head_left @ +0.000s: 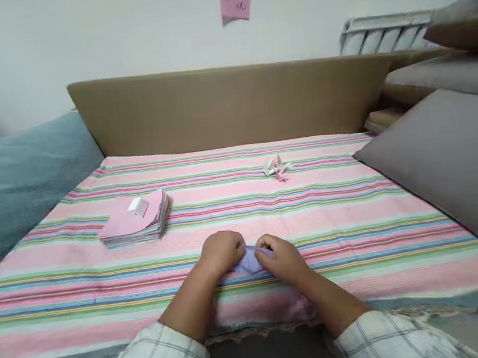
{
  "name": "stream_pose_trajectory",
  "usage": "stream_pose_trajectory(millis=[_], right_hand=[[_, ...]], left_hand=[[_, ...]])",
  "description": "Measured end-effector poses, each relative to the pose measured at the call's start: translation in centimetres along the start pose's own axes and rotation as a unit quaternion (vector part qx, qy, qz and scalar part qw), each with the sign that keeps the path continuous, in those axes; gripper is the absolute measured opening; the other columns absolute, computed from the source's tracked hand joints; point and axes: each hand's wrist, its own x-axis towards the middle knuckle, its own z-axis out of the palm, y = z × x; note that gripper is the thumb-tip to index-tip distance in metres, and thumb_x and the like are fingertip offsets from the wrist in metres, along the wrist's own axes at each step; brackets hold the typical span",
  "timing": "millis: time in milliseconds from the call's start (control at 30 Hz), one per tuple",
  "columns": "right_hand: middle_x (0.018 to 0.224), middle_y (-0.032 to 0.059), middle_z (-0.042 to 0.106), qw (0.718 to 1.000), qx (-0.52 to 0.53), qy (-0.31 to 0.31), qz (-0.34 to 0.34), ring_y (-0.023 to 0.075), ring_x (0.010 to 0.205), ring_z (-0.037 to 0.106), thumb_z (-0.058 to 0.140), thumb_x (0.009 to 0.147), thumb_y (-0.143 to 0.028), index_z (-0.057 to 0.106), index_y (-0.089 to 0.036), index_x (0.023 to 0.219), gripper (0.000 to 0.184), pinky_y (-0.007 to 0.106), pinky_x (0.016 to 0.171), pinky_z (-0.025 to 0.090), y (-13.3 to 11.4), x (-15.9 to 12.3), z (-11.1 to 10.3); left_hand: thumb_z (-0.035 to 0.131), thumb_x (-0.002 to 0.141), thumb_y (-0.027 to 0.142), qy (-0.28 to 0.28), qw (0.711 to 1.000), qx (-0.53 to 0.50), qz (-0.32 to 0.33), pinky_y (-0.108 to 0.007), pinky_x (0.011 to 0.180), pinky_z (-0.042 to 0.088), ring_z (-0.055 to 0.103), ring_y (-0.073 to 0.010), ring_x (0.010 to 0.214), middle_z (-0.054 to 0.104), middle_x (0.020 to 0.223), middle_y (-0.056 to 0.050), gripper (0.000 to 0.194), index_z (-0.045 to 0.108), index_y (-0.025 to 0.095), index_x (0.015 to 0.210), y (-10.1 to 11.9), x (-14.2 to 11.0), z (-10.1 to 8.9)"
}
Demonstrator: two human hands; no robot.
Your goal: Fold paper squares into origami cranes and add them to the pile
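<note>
A small purple sheet of folded paper (pixel 249 261) is held just above the striped cloth, near the front edge. My left hand (pixel 223 250) pinches its left side, fingers closed. On the opposite side, my right hand (pixel 279 256) grips the paper between thumb and curled fingers. The paper's middle shows between the two hands; its ends are hidden under my fingers.
A stack of coloured paper (pixel 127 221) with a small white block (pixel 137 207) on top lies to the left. Folded paper figures (pixel 277 168) sit farther back. A brown board (pixel 233 106) stands behind the striped cloth (pixel 202 172); grey cushions (pixel 444 156) flank the right, a blue cushion (pixel 21 180) the left.
</note>
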Motion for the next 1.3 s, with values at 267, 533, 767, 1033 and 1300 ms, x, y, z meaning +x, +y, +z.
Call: stream_pose_trajectory(millis=[267,533,767,1033,1300], right_hand=[[0.084,0.0031,0.064,0.987,0.088,-0.066,-0.118,0.0172,0.082,0.056,0.025,0.092,-0.031,0.061,-0.021,0.088,0.038,0.028,0.074,0.041,0.4,-0.2,-0.9],[0.086,-0.0011,0.064,0.976,0.161,-0.136,-0.058,0.0142,0.076,0.056,0.040,0.068,-0.008,0.058,-0.021,0.097,0.036,0.024,0.068,0.042,1.9,0.3,-1.0],[0.098,0.0025,0.063,0.970,0.200,-0.128,-0.057,0.0153,0.088,0.058,0.048,0.068,-0.009,0.048,-0.020,0.109,0.042,0.027,0.075,0.044,2.4,0.5,-0.3],[0.089,0.0021,0.065,0.993,0.036,-0.050,-0.100,0.0180,0.085,0.056,0.060,0.073,-0.021,0.061,-0.021,0.093,0.019,0.030,0.075,0.042,1.7,0.6,0.6],[0.083,0.0029,0.059,0.986,-0.069,-0.006,-0.151,0.0173,0.081,0.052,0.057,0.080,-0.021,0.063,-0.019,0.084,0.008,0.029,0.075,0.039,1.6,0.5,1.6]], left_hand=[[0.047,0.073,0.026,0.025,0.999,0.020,0.015,-0.032,0.070,0.040,0.062,-0.0220,0.076,0.069,0.075,-0.004,0.021,0.068,0.023,0.074,0.1,-0.4,0.5],[0.052,0.072,0.023,0.065,0.997,-0.026,0.041,-0.029,0.069,0.038,0.059,-0.0186,0.073,0.066,0.074,-0.003,0.014,0.065,0.021,0.068,-0.8,-0.3,1.9],[0.054,0.074,0.023,0.106,0.989,-0.100,0.025,-0.026,0.068,0.039,0.058,-0.0170,0.077,0.066,0.082,-0.002,0.014,0.065,0.021,0.082,-1.2,-0.5,3.2],[0.052,0.077,0.025,0.094,0.992,-0.088,0.005,-0.027,0.069,0.039,0.060,-0.0186,0.081,0.068,0.086,-0.002,0.019,0.065,0.023,0.091,-1.2,-0.5,3.3],[0.055,0.077,0.029,0.095,0.992,-0.076,0.023,-0.027,0.069,0.040,0.058,-0.0177,0.077,0.064,0.080,-0.003,0.014,0.066,0.021,0.080,-1.0,-0.3,3.3]])
